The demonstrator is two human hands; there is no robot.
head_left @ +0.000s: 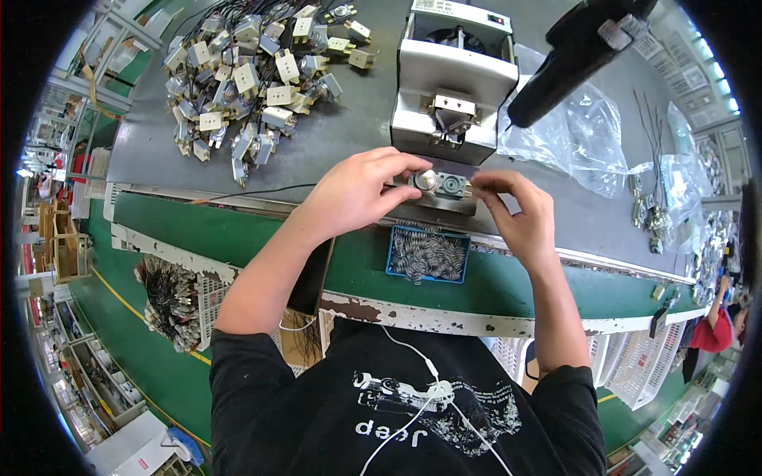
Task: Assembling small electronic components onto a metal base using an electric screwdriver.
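Note:
In front of the machine, my left hand [367,184] is closed on the left end of a small grey metal housing [452,186], with thumb and index finger around it. The housing has a round ringed recess, and a shiny rounded silver piece [427,180] sits at its left part. At its right end, the thumb and fingertips of my right hand [520,208] pinch close to small brass-coloured tabs. A dark wire [274,190] runs in from the left to my left hand. Just below lies a blue tray [389,260] full of small metal springs [429,255].
A white-and-black bench machine [456,75] stands straight ahead, with a black pistol-shaped tool [567,67] hanging to its right. Many wired metal housings [246,79] are heaped at the far left. Clear plastic bags [579,135] and more wired parts [655,210] lie on the right.

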